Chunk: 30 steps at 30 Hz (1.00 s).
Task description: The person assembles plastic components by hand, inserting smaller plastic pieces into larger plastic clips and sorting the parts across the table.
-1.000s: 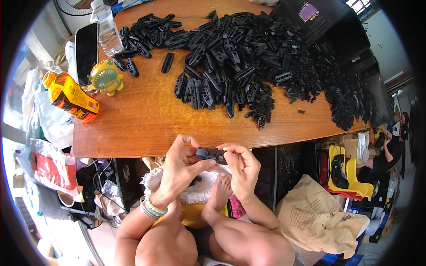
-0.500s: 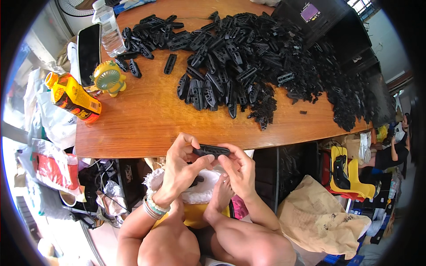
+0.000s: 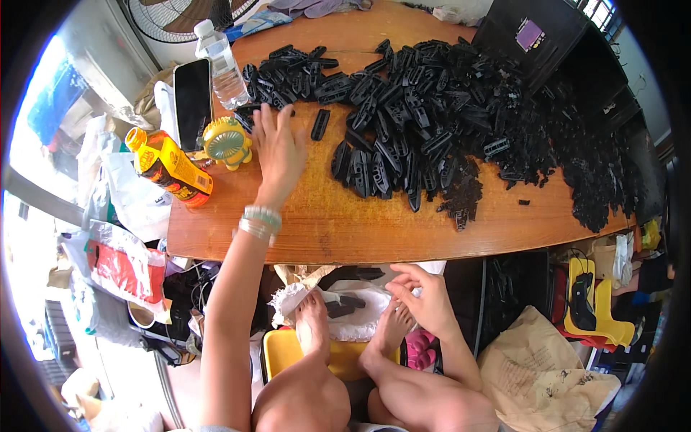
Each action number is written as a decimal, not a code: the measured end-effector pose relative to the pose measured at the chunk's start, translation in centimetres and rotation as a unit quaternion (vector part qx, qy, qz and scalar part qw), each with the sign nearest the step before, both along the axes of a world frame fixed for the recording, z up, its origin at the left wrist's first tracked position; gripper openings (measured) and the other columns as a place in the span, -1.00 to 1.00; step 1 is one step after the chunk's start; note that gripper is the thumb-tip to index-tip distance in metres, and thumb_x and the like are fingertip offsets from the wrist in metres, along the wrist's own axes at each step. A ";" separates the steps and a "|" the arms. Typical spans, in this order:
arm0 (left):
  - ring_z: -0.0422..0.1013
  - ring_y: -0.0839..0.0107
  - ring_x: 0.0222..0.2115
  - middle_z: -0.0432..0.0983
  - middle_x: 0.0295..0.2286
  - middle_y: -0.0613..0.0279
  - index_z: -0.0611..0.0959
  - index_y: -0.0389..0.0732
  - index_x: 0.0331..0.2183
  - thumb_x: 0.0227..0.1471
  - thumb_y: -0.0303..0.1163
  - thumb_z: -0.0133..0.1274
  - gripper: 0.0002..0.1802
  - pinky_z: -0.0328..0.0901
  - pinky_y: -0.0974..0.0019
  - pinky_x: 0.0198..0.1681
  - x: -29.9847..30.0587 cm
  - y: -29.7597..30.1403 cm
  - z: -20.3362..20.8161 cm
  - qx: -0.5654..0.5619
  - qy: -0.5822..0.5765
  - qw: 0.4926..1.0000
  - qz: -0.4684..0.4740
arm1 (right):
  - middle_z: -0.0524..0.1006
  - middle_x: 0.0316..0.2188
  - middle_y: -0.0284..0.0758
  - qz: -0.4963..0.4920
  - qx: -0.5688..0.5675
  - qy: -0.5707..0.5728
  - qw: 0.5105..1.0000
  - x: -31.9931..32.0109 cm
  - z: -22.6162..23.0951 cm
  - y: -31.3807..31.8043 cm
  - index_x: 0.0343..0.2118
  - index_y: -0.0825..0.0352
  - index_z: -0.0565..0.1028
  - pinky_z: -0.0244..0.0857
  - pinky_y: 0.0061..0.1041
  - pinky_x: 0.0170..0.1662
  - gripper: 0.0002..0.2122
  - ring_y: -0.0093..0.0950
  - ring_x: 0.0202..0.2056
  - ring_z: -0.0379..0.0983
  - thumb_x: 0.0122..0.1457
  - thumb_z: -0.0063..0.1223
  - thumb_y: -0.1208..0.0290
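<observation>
My left hand (image 3: 279, 155) is stretched over the wooden table (image 3: 237, 227), fingers spread and holding nothing visible. Its fingertips are near some black plastic parts (image 3: 284, 83) at the far left of the pile, beside a small yellow handheld fan (image 3: 227, 142). One elongated black part (image 3: 321, 125) lies alone just right of that hand. My right hand (image 3: 428, 297) hovers in front of the table edge, fingers loosely bent and apart, with nothing seen in it. Below, between my feet, a white sack (image 3: 371, 317) holds black parts (image 3: 344, 305).
A large heap of black parts (image 3: 403, 108) spreads across the table toward black bins (image 3: 533, 43). At the left stand an orange drink bottle (image 3: 173, 169), a phone (image 3: 193, 104) and a clear bottle (image 3: 222, 68). A brown paper sack (image 3: 540, 360) lies at the lower right.
The black part held by both hands is no longer in them. My left hand has reached forward over the table; my right hand has dropped slightly. The view has shifted.
</observation>
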<state>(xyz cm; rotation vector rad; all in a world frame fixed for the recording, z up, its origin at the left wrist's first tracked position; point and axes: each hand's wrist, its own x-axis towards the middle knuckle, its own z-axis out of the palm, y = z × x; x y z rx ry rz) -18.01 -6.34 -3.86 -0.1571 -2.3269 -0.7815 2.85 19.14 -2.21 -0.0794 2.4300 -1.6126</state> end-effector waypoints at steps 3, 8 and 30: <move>-0.11 -0.23 0.16 0.00 0.12 -0.26 0.37 -0.16 0.02 -0.02 -0.16 0.08 -0.42 -0.12 -0.19 0.15 -4.2 -1.9 -0.5 -0.132 -0.040 0.979 0.152 | 0.56 -0.46 -0.23 0.041 0.018 0.025 0.999 0.1 0.9 -0.7 -0.19 0.44 0.48 0.36 -0.58 -0.35 -0.72 -0.55 -0.45 0.48 0.02 0.17 0.50; -0.21 -0.19 0.20 0.00 0.16 -0.13 0.35 0.03 0.08 -0.04 0.16 0.00 -0.30 -0.21 -0.26 0.15 -6.7 -2.7 -0.6 -0.076 -0.155 0.970 0.168 | 0.56 -0.43 -0.20 0.120 0.013 0.025 0.992 0.9 0.6 -0.4 -0.21 0.41 0.50 0.38 -0.53 -0.31 -0.74 -0.43 -0.40 0.53 0.02 0.16 0.46; 0.26 0.05 -0.11 0.38 -0.18 -0.01 0.43 -0.28 -0.09 -0.14 -0.38 0.21 -0.47 0.15 0.11 -0.02 9.9 3.4 2.2 -0.056 -0.007 0.997 -0.053 | 0.45 -0.46 -0.28 -0.213 0.134 0.289 0.924 -6.1 0.4 5.1 -0.33 0.36 0.52 0.27 -0.47 -0.33 -0.89 -0.38 -0.42 0.40 0.06 0.05 0.57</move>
